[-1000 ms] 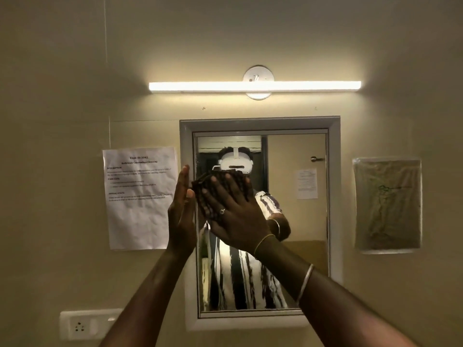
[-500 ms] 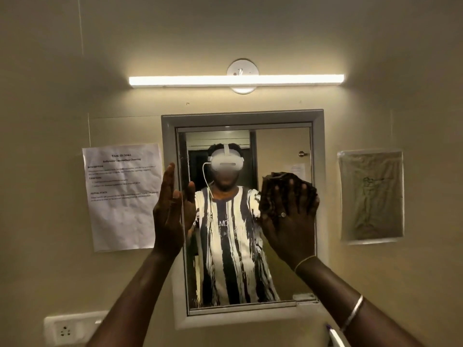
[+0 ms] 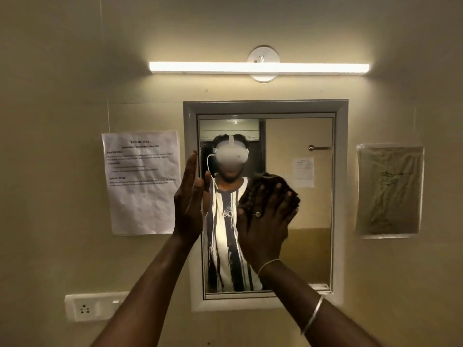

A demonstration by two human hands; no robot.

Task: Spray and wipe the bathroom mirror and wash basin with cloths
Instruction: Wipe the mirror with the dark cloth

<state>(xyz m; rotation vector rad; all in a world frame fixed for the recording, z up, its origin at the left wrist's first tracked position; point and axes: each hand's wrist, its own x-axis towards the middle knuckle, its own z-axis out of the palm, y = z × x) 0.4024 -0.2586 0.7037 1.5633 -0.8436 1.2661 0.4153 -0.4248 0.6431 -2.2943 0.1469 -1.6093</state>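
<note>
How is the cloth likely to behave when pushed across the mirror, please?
Probably floppy: the cloth bunches in folds. Likely light, as the flat right hand alone pins it to the mirror. It may slide on smooth glass.

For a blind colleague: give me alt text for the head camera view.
A right hand presses a dark cloth against a wall mirror, while the left hand is held open at its left frame edge. A tube light glows above.

Beige wall (image 3: 62, 71); lit tube light (image 3: 259, 67); socket (image 3: 85, 308) low left.
</note>
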